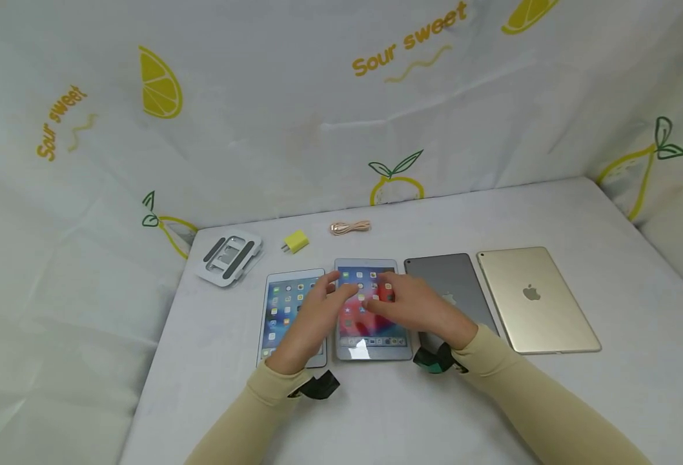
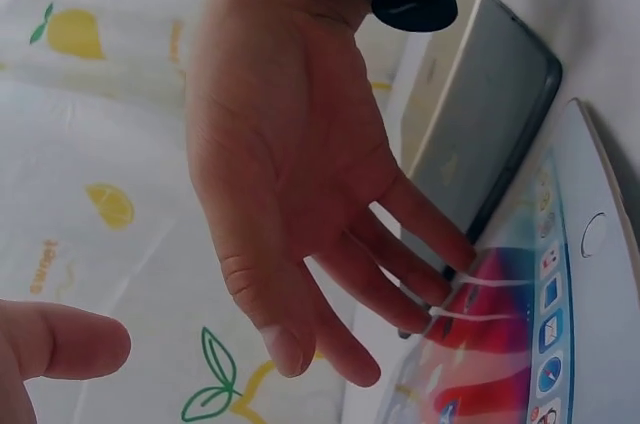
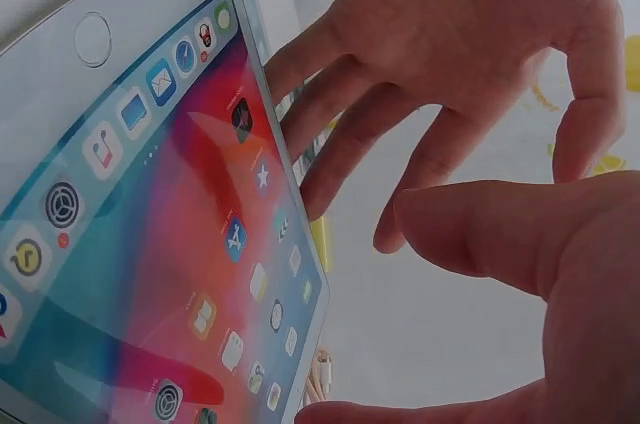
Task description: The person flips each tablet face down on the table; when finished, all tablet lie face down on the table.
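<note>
A white-framed tablet (image 1: 370, 328) lies face up on the table with its screen lit, showing app icons on a red and blue background. My left hand (image 1: 314, 318) is at its left edge, fingers spread and thumb over the screen. From the other side my right hand (image 1: 421, 306) reaches over the tablet's right part, its fingers loosely bent and parted. Neither hand grips anything. In the left wrist view, the right hand's fingertips (image 2: 455, 252) come close to the tablet's edge. In the right wrist view, the left hand's fingers (image 3: 340, 94) line its opposite edge.
A second lit tablet (image 1: 277, 310) lies at left, partly under my left forearm. To the right are a grey tablet (image 1: 469, 284) and a gold tablet (image 1: 536, 310), both face down. Behind sit a white folding stand (image 1: 225, 259), a yellow charger plug (image 1: 297, 241) and a coiled cable (image 1: 350, 227).
</note>
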`<state>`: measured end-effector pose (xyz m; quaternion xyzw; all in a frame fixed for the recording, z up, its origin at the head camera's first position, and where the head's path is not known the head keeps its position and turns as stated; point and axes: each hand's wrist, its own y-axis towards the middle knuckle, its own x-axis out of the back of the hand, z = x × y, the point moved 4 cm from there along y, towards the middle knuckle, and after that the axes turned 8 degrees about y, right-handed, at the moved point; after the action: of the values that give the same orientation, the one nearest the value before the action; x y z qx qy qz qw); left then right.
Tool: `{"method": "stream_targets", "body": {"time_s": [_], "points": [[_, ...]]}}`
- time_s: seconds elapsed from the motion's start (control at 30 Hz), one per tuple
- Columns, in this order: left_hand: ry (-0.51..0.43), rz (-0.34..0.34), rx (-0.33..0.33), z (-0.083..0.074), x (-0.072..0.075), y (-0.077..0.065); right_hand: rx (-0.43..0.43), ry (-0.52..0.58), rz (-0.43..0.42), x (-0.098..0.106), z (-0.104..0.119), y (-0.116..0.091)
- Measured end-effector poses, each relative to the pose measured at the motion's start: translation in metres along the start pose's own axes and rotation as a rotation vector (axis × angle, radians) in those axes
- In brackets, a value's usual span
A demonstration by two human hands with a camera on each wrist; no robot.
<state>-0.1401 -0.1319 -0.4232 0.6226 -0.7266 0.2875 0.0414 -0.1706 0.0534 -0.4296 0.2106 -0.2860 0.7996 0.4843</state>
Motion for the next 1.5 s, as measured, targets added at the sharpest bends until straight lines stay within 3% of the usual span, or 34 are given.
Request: {"method": "stream_targets", "body": {"time_s": [0.27,0.5,0.77,1.0,1.5], "points": [[-0.015,-0.009,-0.038,-0.004,0.005,-0.004,-0.005,0.009,0.001,-0.001,0.0,0.0],[0.012,0.014,-0.017,-0.006,0.009,-0.009,-0.008,0.011,0.013,-0.003,0.002,-0.001],[0.005,0.003,-0.052,-0.011,0.015,-0.012,-0.031,0.017,0.024,-0.004,0.004,-0.002],[-0.019,0.01,-0.11,-0.016,0.014,-0.016,-0.07,0.099,0.039,-0.006,0.005,-0.002],[-0.101,0.031,-0.205,-0.021,0.014,-0.022,-0.065,0.244,0.046,-0.011,0.006,-0.002]]}}
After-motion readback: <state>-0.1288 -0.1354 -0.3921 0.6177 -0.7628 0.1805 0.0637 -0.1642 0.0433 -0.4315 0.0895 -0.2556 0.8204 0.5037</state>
